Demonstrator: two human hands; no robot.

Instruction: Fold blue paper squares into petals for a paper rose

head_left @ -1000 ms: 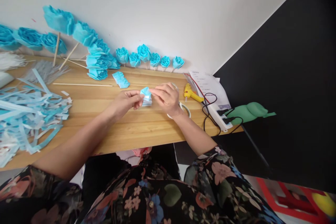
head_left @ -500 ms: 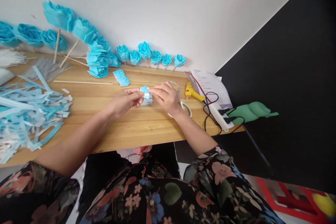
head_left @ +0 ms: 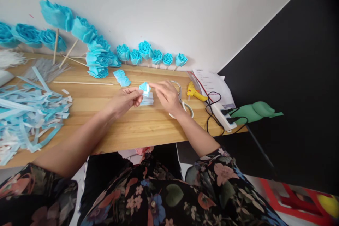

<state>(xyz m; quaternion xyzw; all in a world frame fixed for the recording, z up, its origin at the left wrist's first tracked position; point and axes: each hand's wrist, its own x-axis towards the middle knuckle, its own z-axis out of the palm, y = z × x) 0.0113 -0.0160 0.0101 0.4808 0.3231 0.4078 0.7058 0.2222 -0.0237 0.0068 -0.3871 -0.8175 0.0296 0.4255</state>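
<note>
Wooden worktop (head_left: 127, 130). Over its middle, the left hand (head_left: 126, 99) pinches a blue piece (head_left: 144, 87), seemingly part folded; the right hand (head_left: 169, 95) is near, grip unclear. Flat pieces (head_left: 148, 101) sit stacked below; finished-looking flowers (head_left: 145, 50) line the back edge.

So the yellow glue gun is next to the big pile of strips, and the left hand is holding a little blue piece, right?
Not quite: in the head view, the yellow glue gun lies near the scissors, well away from the strips. The left hand is holding a little blue piece.
</note>
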